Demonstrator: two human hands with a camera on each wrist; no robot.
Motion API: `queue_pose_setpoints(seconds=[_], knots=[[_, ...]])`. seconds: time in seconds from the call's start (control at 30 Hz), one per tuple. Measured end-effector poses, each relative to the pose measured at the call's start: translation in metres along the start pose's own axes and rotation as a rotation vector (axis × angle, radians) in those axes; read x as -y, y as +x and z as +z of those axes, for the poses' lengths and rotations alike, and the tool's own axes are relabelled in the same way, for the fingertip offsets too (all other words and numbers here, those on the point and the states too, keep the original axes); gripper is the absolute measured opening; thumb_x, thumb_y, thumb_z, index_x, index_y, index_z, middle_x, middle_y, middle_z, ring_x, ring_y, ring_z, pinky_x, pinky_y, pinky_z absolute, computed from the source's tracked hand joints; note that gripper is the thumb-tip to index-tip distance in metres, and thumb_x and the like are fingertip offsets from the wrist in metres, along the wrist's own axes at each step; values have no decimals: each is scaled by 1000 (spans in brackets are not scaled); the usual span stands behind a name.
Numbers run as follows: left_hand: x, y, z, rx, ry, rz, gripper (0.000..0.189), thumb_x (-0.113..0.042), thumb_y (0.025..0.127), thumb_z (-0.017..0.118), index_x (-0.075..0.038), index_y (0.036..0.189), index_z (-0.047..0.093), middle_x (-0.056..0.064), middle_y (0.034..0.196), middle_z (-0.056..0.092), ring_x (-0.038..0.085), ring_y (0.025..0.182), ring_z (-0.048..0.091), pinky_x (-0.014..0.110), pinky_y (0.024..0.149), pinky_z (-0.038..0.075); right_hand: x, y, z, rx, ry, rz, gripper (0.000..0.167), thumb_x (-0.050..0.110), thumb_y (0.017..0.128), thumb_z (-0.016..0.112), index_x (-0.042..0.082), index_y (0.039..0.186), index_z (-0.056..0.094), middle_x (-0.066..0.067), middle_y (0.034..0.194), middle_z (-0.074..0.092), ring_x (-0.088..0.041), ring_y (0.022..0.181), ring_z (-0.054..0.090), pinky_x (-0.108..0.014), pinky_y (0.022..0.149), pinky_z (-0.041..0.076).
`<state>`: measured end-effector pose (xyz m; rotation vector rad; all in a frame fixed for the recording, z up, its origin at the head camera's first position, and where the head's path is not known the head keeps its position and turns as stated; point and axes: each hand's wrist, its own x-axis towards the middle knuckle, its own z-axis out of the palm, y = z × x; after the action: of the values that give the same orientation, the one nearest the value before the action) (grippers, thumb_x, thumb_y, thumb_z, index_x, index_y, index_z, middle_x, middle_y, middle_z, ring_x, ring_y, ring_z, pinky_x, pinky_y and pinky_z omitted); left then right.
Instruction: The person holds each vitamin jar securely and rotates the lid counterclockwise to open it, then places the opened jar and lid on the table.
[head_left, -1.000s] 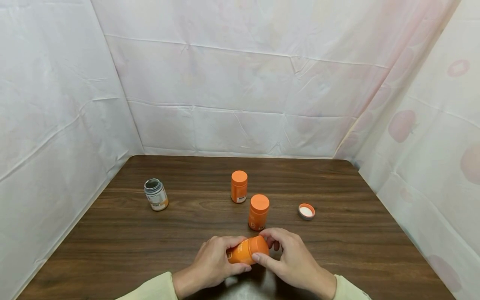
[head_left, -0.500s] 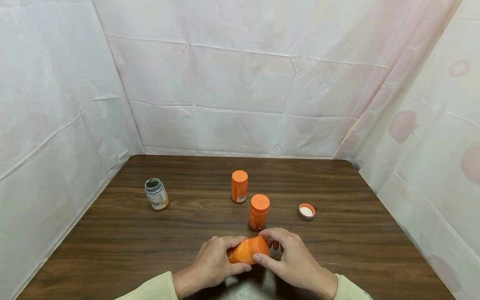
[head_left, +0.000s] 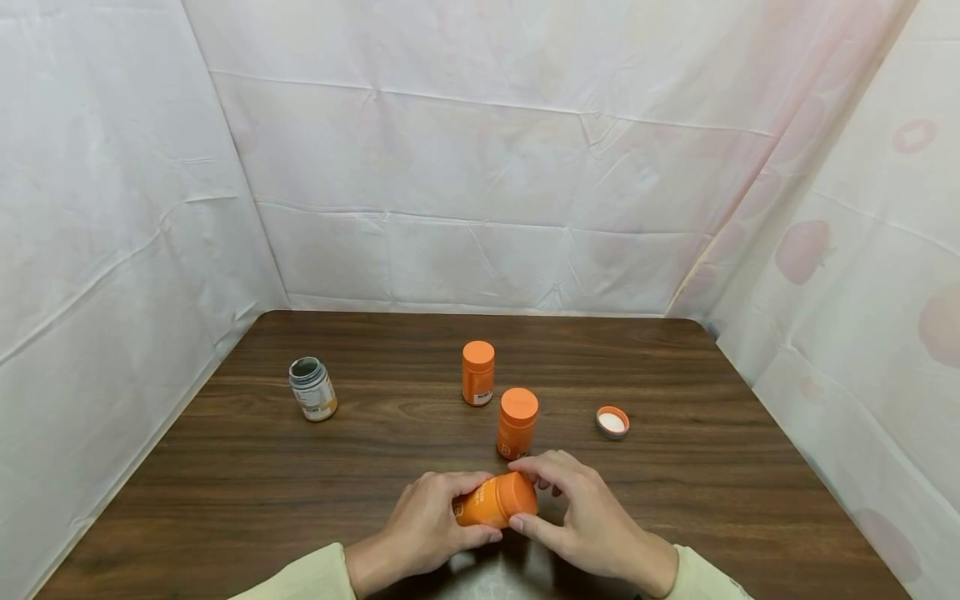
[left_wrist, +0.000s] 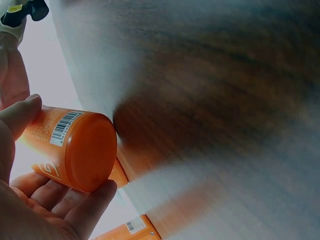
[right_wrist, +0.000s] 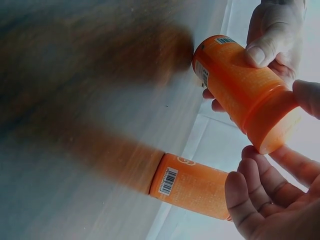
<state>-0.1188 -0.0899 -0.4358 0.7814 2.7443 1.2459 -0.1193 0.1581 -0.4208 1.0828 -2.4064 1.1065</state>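
An orange pill bottle [head_left: 480,503] lies tilted between both hands near the table's front, its cap end pointing right. My left hand [head_left: 429,518] grips the bottle's body, thumb on the near side and fingers on the far side. With thumb and index finger, my right hand [head_left: 588,525] pinches the orange cap [head_left: 520,492], which sits on the bottle. The other right fingers are bent below the cap in the right wrist view. A barcode label shows on the bottle's side [left_wrist: 90,145] in the left wrist view, its base close to the table.
Two capped orange bottles stand just beyond the hands, one nearer [head_left: 517,425] and one farther back [head_left: 478,375]. At the left stands an uncapped grey-white jar [head_left: 313,390]. A loose cap [head_left: 612,422] lies inside-up on the wooden table [head_left: 675,475], right of the bottles.
The right thumb and index finger have shifted slightly around the cap. The left hand and the bottle have hardly moved.
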Motion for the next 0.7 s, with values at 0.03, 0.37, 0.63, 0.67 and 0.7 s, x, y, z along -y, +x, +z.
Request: queue_pose_setpoints(seconds=[0.03,0.37,0.63,0.67,0.7], knots=[[0,0,0,-3,4,1,47,-38,78,91,-30,121,74,-17,106,72,-1,78,59,24,67,47,0,0,0,4,4,-3,48,31,88,84,24,132,64,14,110,64,-4,88,54,-28,70,52],[0,0,0,3,5,9,49,-38,79,90,-30,123,74,-16,109,72,-1,81,60,24,69,48,-1,0,-3,24,9,-67,60,20,82,88,25,136,61,8,123,63,-10,103,59,-32,75,55],[-1,-1,-1,6,7,-5,52,-39,79,90,-28,126,73,-13,115,72,-1,85,61,25,72,49,-1,0,-3,37,-7,-117,69,7,73,91,21,134,64,7,130,60,-11,117,56,-34,91,53],[-1,-1,-1,3,10,-4,52,-39,79,90,-28,126,73,-13,116,72,-1,85,61,25,72,49,-1,0,-3,38,-9,-122,69,5,72,90,20,134,64,7,130,60,-11,117,55,-33,93,52],[-1,-1,-1,1,12,-3,52,-39,79,90,-28,126,73,-13,115,72,-1,85,61,25,72,49,-1,0,-3,38,-11,-127,70,3,71,90,21,134,64,7,131,60,-11,117,55,-33,94,51]])
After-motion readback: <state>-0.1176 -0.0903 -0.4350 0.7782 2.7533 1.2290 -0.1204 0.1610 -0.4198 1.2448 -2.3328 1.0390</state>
